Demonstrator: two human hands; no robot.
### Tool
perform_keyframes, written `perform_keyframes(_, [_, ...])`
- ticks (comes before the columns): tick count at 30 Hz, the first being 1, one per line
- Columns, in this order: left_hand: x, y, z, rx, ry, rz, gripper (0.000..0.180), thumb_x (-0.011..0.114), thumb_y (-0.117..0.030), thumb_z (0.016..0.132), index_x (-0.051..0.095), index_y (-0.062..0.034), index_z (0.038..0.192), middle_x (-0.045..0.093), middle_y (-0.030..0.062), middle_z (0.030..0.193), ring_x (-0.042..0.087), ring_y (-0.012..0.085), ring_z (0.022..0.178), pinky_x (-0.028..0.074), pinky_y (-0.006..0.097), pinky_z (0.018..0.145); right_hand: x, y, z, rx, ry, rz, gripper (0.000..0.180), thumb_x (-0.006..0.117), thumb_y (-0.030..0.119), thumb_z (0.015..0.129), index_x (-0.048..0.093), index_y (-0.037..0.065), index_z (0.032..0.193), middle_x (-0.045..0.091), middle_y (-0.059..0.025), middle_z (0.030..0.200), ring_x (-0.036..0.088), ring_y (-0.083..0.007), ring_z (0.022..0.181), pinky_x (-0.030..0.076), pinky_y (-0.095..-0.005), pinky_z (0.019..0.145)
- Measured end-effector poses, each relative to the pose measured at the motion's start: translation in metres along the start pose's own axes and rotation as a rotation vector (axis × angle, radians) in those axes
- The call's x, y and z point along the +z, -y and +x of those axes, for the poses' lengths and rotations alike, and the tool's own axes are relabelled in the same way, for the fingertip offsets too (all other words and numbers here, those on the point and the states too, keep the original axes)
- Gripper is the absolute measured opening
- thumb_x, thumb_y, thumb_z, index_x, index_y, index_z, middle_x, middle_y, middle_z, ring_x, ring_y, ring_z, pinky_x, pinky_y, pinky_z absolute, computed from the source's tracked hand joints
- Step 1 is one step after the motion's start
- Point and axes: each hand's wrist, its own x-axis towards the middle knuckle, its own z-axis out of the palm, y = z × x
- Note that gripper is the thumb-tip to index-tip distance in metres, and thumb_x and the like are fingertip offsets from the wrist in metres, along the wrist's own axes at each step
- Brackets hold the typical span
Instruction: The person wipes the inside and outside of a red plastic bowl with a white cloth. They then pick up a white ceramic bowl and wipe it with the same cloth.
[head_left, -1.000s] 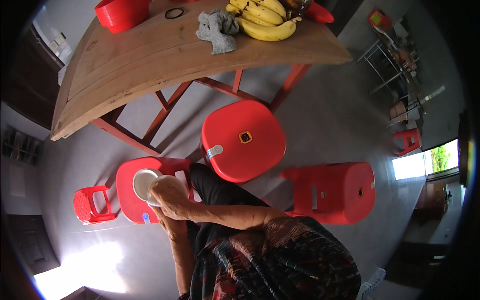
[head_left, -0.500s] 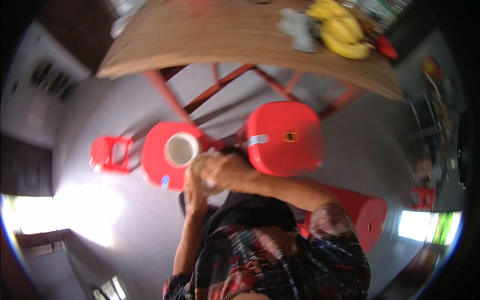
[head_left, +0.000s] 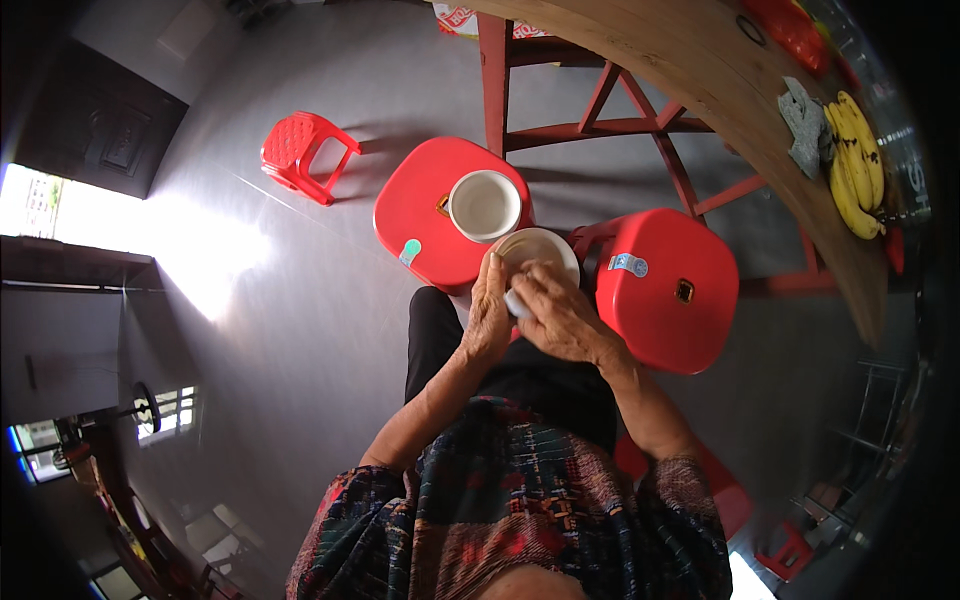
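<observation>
A round, pale bowl is tilted over my lap, just off the near edge of a red plastic stool. My left hand grips the bowl's left side, its thumb along the rim. Over the bowl's near part, my right hand is closed with bent fingers, slightly blurred. A small whitish patch shows between the two hands; what it is I cannot tell. On the red stool stands a second white, round container, its inside facing up.
Another red stool is close on my right. A low red stool stands at far left. The wooden table, on red legs, carries bananas, a grey cloth and a red bag.
My view has turned, so the table now sits to the upper right and the stools appear shifted right. Both hands stay at the bowl, which shows more of its inside.
</observation>
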Motion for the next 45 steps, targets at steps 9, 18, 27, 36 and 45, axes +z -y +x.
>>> perform_keyframes(9, [-0.017, 0.005, -0.008, -0.15, -0.057, -0.113, 0.052, 0.031, -0.043, 0.1, 0.049, -0.001, 0.125, 0.059, 0.0122, 0.115, 0.057, 0.0199, 0.104, 0.047, 0.032, 0.089, -0.018, -0.001, -0.008, -0.278, 0.213, -0.403, 0.024, 0.055, 0.016, 0.078, 0.06, 0.007, 0.101, 0.055, -0.0076, 0.095, 0.053, -0.0236, 0.094, 0.042, -0.0361, 0.083])
perform_keyframes(18, [-0.02, 0.004, -0.009, -0.028, -0.053, -0.084, 0.047, 0.03, -0.035, 0.102, 0.05, 0.0016, 0.123, 0.06, 0.0112, 0.113, 0.058, 0.0179, 0.102, 0.045, 0.031, 0.091, -0.001, 0.013, 0.0, 0.121, 0.248, 0.352, 0.039, 0.054, 0.001, 0.071, 0.052, -0.001, 0.11, 0.053, -0.0202, 0.101, 0.051, -0.0403, 0.101, 0.042, -0.0476, 0.088])
perform_keyframes(27, [-0.009, 0.0, -0.011, 0.115, -0.201, 0.041, 0.034, 0.038, -0.025, 0.101, 0.048, -0.0028, 0.126, 0.058, 0.0095, 0.113, 0.055, 0.0148, 0.105, 0.045, 0.028, 0.091, 0.019, 0.009, 0.021, -0.027, -0.101, -0.36, 0.035, 0.061, 0.006, 0.072, 0.058, -0.001, 0.107, 0.053, -0.0161, 0.101, 0.055, -0.035, 0.096, 0.048, -0.0427, 0.086])
perform_keyframes(36, [-0.027, 0.007, 0.002, 0.099, -0.255, -0.398, 0.026, 0.045, -0.016, 0.097, 0.044, -0.0065, 0.121, 0.058, 0.0122, 0.11, 0.059, 0.0233, 0.102, 0.052, 0.036, 0.084, -0.013, 0.027, -0.002, -0.016, 0.061, 0.364, 0.033, 0.06, -0.006, 0.068, 0.054, 0.004, 0.099, 0.053, -0.0136, 0.098, 0.056, -0.0352, 0.091, 0.047, -0.0414, 0.078])
perform_keyframes(45, [-0.042, 0.042, 0.019, -0.374, 0.313, -1.1, 0.037, 0.054, -0.014, 0.092, 0.046, -0.0042, 0.127, 0.058, 0.0118, 0.112, 0.06, 0.0239, 0.099, 0.052, 0.039, 0.087, 0.02, 0.038, -0.002, -0.155, -0.515, -0.041, 0.046, 0.073, 0.005, 0.067, 0.054, 0.007, 0.109, 0.05, -0.0147, 0.112, 0.051, -0.0341, 0.098, 0.042, -0.044, 0.084])
